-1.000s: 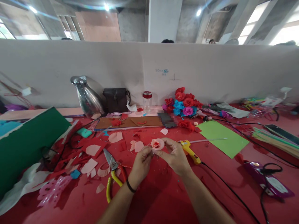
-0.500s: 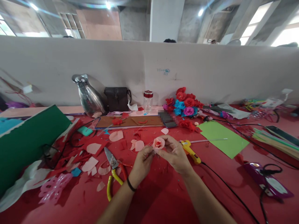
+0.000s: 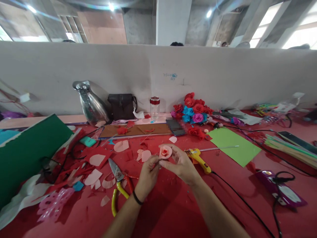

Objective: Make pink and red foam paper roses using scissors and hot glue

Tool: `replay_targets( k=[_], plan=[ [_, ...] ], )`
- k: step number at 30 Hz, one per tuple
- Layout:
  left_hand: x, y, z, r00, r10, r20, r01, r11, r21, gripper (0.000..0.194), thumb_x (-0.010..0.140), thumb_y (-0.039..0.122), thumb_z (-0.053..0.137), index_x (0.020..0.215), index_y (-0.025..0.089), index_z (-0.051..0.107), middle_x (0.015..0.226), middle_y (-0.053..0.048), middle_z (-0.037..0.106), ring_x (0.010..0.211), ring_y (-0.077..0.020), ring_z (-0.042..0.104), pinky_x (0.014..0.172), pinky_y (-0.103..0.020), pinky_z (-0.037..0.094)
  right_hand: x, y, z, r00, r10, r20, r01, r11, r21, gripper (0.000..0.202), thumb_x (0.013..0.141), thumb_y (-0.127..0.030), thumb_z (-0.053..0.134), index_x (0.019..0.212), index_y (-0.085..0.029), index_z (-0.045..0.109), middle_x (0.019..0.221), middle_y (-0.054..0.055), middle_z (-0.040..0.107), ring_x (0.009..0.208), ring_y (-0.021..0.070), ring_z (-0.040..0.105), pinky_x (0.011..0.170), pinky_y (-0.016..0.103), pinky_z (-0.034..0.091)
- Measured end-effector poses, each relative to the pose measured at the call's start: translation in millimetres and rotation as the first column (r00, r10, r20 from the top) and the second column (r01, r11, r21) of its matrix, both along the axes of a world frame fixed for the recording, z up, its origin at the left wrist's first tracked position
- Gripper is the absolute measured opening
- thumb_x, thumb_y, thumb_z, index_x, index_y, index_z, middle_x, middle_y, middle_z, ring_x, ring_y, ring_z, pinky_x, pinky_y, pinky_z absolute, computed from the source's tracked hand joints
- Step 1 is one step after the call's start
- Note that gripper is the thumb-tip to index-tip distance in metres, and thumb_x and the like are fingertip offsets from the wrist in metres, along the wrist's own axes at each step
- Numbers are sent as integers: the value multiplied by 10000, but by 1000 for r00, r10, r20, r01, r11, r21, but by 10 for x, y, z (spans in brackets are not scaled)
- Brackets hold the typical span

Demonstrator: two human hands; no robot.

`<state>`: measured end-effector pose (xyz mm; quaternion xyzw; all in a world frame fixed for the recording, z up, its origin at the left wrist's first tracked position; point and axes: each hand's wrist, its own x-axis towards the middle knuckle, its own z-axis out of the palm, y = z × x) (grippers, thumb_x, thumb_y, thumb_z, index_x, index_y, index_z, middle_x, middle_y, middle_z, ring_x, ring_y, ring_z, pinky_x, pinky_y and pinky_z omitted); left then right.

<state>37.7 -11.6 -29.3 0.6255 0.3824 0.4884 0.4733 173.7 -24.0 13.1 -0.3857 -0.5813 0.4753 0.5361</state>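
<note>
A small pink paper rose (image 3: 165,152) with a redder centre is held up between my two hands over the red table. My left hand (image 3: 150,172) is closed, pinching the rose at its lower left side. From the right, my right hand (image 3: 180,164) curls its fingers and thumb around the flower. A yellow glue gun (image 3: 200,161) lies just right of my right hand. Shears with yellow and red handles (image 3: 119,175) lie open to the left of my left hand. Pink petal pieces (image 3: 146,155) rest behind my left hand.
Paper flowers (image 3: 195,109), a jar (image 3: 155,109), a black bag (image 3: 122,106) and a metal jug (image 3: 92,104) stand along the partition. Green paper (image 3: 234,145) and a purple power strip (image 3: 281,191) are at right. A green board (image 3: 32,155) and scraps are at left.
The view has shifted slightly, so things sit a little further left. The rose is tilted a bit differently between my hands, which both still hold it.
</note>
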Motion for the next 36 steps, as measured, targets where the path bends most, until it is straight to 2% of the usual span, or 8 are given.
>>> replay_targets(
  k=[5,14,19,24,27,32,34,36],
  plan=[
    [17,-9,-34,998,-64,-2,64,998,0,175,768,283,560,756,152,676,763,-64,643,750,-186,546,757,-319,450,4,7,2,997,-9,74,8,1000,17,181,707,-206,650,884,-197,614,866,24,599,820,159,572,800,308,458],
    [40,-35,-35,998,-41,50,43,998,-42,233,761,369,576,722,154,655,765,-70,648,755,-191,561,760,-325,457,-11,-2,18,999,8,40,-8,1000,-10,125,711,-261,664,813,-191,641,825,27,641,791,174,595,783,319,475],
    [29,-15,4,996,31,88,-22,995,-98,287,718,440,613,736,157,662,732,-66,656,715,-188,573,695,-300,469,-24,10,0,999,5,37,-4,999,-38,327,642,-246,726,956,-207,643,891,24,669,827,183,609,794,326,483],
    [-49,-5,90,967,252,23,-250,965,-84,299,779,447,548,804,174,668,751,-51,655,725,-178,589,723,-290,468,57,39,-60,953,-273,128,284,956,-75,136,745,-309,619,809,-198,665,771,30,675,724,176,607,693,300,475],
    [-92,1,75,928,372,-25,-373,926,-60,313,790,463,532,802,177,657,774,-49,653,743,-175,591,751,-289,460,213,98,-34,898,-412,156,424,904,-49,204,794,-375,549,753,-191,625,617,-1,595,560,137,528,546,252,422],
    [-103,24,1,902,426,-68,-431,897,-95,353,763,511,544,780,176,653,796,-60,668,764,-198,611,764,-307,474,623,567,160,725,-591,354,580,801,149,275,863,-373,434,723,-188,583,551,-19,510,499,128,459,491,241,363],
    [-98,28,-6,902,420,-95,-428,899,-88,358,768,517,531,753,180,651,748,-54,663,756,-205,613,764,-312,477,758,902,230,665,-572,481,518,817,255,176,849,-228,422,812,-188,589,671,10,613,616,153,549,605,260,424],
    [-94,27,5,901,417,-118,-427,901,-77,350,777,510,522,735,186,646,710,-47,655,742,-206,612,764,-312,477,829,1252,259,561,-492,665,408,864,296,378,735,-15,390,1038,-176,551,970,52,667,893,175,587,784,283,432]
  ],
)
